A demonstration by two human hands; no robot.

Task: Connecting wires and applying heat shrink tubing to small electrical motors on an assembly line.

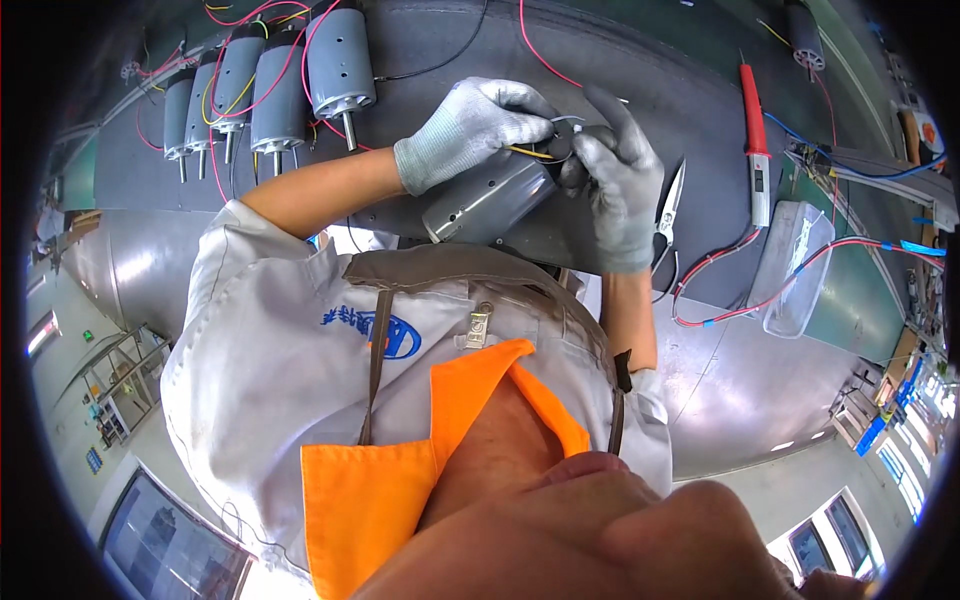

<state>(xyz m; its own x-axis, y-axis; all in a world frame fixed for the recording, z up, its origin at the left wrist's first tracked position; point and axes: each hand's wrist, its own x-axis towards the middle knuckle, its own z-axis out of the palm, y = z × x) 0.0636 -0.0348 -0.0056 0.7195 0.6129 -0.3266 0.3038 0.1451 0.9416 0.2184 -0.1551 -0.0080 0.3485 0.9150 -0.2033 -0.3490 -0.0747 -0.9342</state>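
Note:
A grey cylindrical motor [490,205] lies tilted on the bench close in front of me, below my hands. My left hand [475,130], in a pale grey glove, is closed with thumb and fingers pinching a thin wire [568,119] at the motor's far end. A yellow wire [530,152] passes just under its fingertips. Facing it, my gloved right hand [620,175] has thumb and fingers drawn together near the wire ends, its index finger raised. A tiny white bit shows at its fingertips; what it grips is too small to make out.
Several grey motors [340,65] with loose coloured wires stand at the far left. Scissors [672,205] lie beside my right hand. Farther right are a red-handled soldering iron [754,130], its red cable [710,258] and a clear plastic tray [775,290] at the bench edge.

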